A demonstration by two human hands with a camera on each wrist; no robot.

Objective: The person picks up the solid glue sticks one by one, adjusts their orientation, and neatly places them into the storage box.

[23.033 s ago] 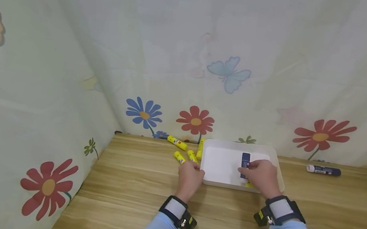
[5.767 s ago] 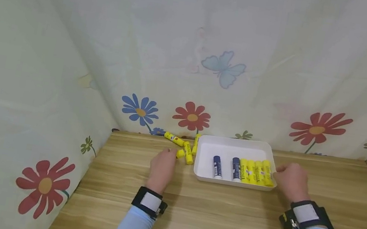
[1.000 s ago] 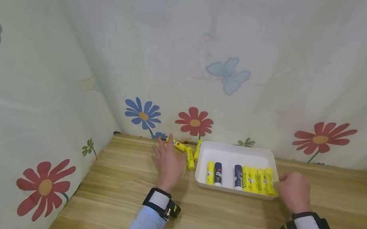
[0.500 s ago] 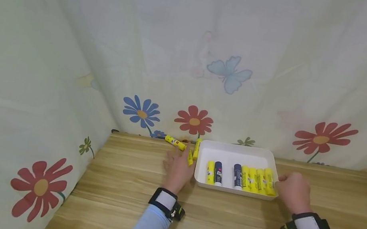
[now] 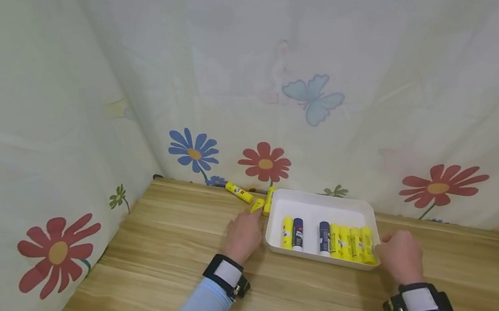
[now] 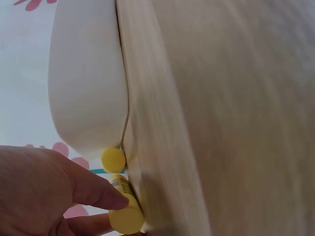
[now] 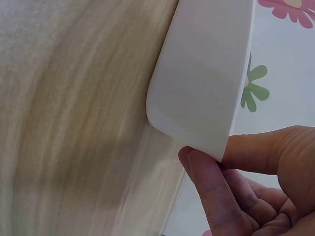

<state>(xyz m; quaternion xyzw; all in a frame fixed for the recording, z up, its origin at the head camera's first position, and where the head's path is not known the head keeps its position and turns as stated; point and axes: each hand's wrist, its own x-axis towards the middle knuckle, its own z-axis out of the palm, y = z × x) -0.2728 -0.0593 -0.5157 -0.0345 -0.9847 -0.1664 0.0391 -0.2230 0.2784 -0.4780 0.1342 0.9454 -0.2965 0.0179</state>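
Note:
My left hand [image 5: 243, 236] pinches a yellow glue stick [image 5: 258, 205] left of the white tray [image 5: 321, 203]. In the left wrist view, thumb and finger lie on either side of this glue stick's round end [image 6: 127, 216]. My right hand [image 5: 402, 257] grips the tray's right edge; the right wrist view shows thumb and fingers pinching the tray wall [image 7: 197, 78]. Inside the tray, a yellow glue stick [image 5: 287, 233] and a navy one [image 5: 298, 234] stand side by side. After a gap come another navy glue stick [image 5: 325, 238] and several yellow ones [image 5: 345, 243].
Two more yellow glue sticks lie outside the tray, one [image 5: 239, 193] slanted by the curtain, one [image 5: 269, 200] against the tray's left side. A flowered curtain [image 5: 225, 63] rises behind and left of the wooden table [image 5: 304, 302].
Since the oldest frame the tray has gained several glue sticks, and the navy one at far right has left the table. Just now my left hand went from spread fingers to pinching a glue stick.

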